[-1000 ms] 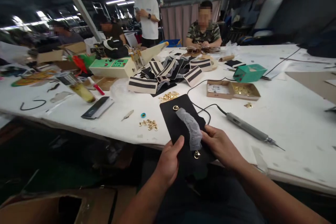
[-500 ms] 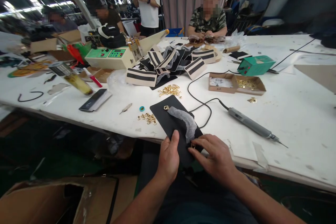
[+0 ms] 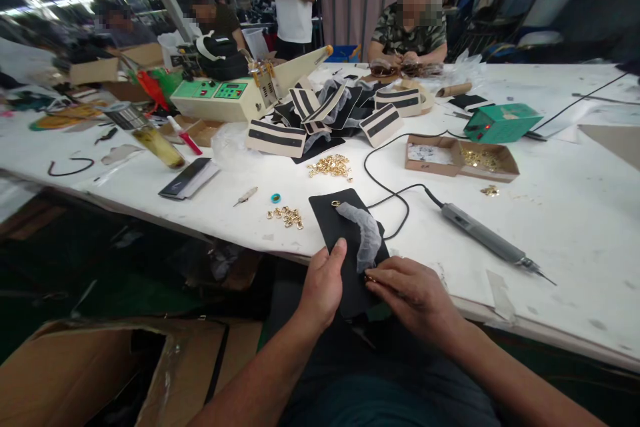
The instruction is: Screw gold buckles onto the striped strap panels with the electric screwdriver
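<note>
My left hand is closed on the left edge of a flat black panel, thumb on top. Across the panel curves a strap-like handle wrapped in thin greyish film. A gold metal ring sits at its far end. At the near end, the thumb and fingers of my right hand pinch a small gold metal fitting, mostly hidden by the fingertips. The panel is held over the table's front edge, tilted toward me.
Loose gold fittings and a second gold pile lie beyond the panel. To the right rests a corded electric screwdriver, near cardboard trays and a green power box. Stacked panels stand behind. A co-worker sits opposite.
The view has shifted, so the table things appear further right. The panel has turned slightly more upright. My right fingers have closed further over the gold fitting, which shows less now.
</note>
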`<action>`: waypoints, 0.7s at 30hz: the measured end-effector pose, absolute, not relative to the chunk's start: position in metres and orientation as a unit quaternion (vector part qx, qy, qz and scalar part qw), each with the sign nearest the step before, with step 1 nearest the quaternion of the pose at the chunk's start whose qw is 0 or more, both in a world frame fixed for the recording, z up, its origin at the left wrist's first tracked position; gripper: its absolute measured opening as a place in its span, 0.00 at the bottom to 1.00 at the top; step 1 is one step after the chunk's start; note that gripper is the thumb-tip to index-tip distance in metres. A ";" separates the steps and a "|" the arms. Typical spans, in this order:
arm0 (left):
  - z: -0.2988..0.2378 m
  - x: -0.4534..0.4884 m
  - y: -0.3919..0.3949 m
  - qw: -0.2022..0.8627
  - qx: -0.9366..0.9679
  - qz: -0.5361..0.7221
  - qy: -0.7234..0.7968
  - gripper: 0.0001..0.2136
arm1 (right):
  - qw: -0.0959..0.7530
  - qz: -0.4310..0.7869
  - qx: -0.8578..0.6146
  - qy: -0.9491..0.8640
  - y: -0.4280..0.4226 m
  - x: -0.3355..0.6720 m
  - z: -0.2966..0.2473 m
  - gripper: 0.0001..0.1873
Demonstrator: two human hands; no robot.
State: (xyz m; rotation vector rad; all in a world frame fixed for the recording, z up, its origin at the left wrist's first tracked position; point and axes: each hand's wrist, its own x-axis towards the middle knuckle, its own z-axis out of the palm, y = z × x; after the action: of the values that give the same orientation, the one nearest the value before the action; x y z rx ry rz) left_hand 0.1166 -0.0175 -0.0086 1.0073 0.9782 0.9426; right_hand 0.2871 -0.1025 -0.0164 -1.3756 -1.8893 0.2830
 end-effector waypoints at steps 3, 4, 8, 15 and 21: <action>-0.006 0.116 -0.015 0.660 0.480 0.397 0.419 0.22 | 0.366 0.112 -0.528 -0.758 -0.102 0.289 -0.014 0.10; -0.006 0.115 -0.015 0.657 0.492 0.393 0.415 0.21 | 0.363 0.109 -0.520 -0.766 -0.102 0.290 -0.013 0.10; -0.004 0.114 -0.013 0.652 0.520 0.369 0.410 0.21 | 0.343 0.092 -0.491 -0.795 -0.101 0.294 -0.012 0.10; -0.001 0.110 -0.008 0.638 0.561 0.302 0.433 0.22 | 0.245 0.036 -0.420 -0.873 -0.094 0.299 0.001 0.15; 0.007 0.111 0.001 0.638 0.566 0.288 0.435 0.21 | 0.226 -0.052 -0.345 -0.910 -0.087 0.308 0.009 0.16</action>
State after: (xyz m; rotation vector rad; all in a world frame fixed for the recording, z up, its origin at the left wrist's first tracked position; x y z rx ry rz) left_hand 0.1111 0.0010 0.0068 1.2933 0.9932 0.6577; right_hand 0.3084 -0.0874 0.0087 -0.9500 -2.5088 -0.1424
